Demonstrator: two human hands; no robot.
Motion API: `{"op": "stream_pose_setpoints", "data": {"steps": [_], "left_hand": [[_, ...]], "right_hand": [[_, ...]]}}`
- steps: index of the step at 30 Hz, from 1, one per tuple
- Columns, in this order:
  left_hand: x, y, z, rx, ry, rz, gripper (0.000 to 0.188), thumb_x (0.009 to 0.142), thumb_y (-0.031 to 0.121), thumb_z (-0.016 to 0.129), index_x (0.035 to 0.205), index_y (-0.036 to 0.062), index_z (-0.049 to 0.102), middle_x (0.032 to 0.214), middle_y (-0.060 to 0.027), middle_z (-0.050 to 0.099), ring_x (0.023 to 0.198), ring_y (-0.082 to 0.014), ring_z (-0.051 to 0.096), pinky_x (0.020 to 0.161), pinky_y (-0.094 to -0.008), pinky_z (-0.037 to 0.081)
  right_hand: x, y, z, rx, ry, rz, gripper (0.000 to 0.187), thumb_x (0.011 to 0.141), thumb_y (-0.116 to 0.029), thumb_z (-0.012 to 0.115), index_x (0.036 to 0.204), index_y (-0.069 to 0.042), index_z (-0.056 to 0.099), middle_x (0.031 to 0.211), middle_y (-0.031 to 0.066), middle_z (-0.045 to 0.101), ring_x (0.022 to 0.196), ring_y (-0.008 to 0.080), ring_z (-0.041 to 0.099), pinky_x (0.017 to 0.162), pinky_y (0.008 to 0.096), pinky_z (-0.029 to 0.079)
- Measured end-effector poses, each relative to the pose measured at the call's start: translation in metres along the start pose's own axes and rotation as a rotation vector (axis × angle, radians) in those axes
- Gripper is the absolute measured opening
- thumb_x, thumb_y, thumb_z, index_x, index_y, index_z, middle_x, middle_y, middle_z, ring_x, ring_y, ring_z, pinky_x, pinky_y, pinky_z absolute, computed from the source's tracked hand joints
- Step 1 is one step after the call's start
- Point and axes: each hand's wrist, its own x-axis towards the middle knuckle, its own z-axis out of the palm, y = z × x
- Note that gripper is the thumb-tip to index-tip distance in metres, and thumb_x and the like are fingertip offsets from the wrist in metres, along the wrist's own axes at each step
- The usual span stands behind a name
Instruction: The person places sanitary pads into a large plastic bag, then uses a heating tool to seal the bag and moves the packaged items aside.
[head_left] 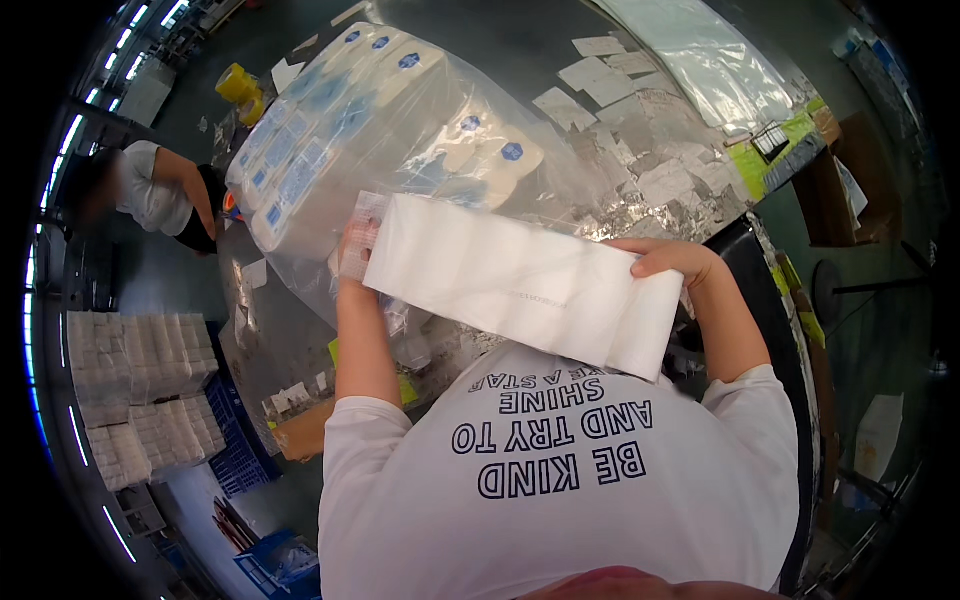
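Between my two hands I hold a long white pack of paper rolls [520,285] in thin film, slanting down to the right in front of my chest. My left hand [358,245] is at its left end, partly covered by a loose flap of clear film. My right hand [665,262] grips the right end, thumb on top and the other fingers along the far edge. Just beyond lies a big clear plastic bag [400,130] filled with several white packs with blue marks. Its crumpled edge reaches toward my left forearm.
The worktable [500,65] is worn, with paper scraps [610,85] stuck on it. Clear plastic sheets [705,65] lie at the far right, yellow tape rolls [238,88] at the far left. Another person [165,190] stands left, near stacked white packs [145,385]. A cardboard box [850,190] is at right.
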Motion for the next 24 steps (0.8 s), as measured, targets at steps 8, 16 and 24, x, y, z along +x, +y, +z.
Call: {"op": "stream_pose_setpoints", "data": {"steps": [8, 16, 24], "left_hand": [[0.003, -0.012, -0.002, 0.084, -0.119, -0.006, 0.037, 0.095, 0.034, 0.054, 0.117, 0.0045, 0.059, 0.106, -0.0088, 0.066, 0.092, -0.0188, 0.065, 0.076, -0.0313, 0.056], [-0.007, -0.011, 0.007, 0.037, -0.175, 0.016, 0.045, 0.093, 0.039, 0.058, 0.121, 0.0041, 0.057, 0.11, -0.0093, 0.064, 0.095, -0.0212, 0.064, 0.08, -0.0336, 0.055], [-0.022, -0.001, 0.03, 0.051, -0.157, -0.12, 0.057, 0.089, 0.049, 0.055, 0.124, 0.0036, 0.055, 0.117, -0.0125, 0.062, 0.101, -0.0278, 0.063, 0.085, -0.0404, 0.054]], "right_hand": [[-0.002, -0.005, 0.001, -0.083, -0.019, -0.052, 0.087, 0.068, -0.034, 0.072, 0.14, 0.002, 0.04, 0.137, 0.0183, 0.049, 0.125, 0.0257, 0.047, 0.105, 0.0341, 0.035], [-0.005, -0.008, 0.003, -0.194, -0.007, -0.109, 0.085, 0.071, -0.038, 0.07, 0.141, 0.001, 0.041, 0.139, 0.0171, 0.047, 0.127, 0.0243, 0.044, 0.107, 0.0334, 0.032], [-0.011, -0.013, 0.01, -0.354, -0.001, -0.163, 0.079, 0.074, -0.036, 0.068, 0.142, -0.004, 0.042, 0.136, 0.015, 0.049, 0.122, 0.0221, 0.046, 0.104, 0.0326, 0.033]]}}
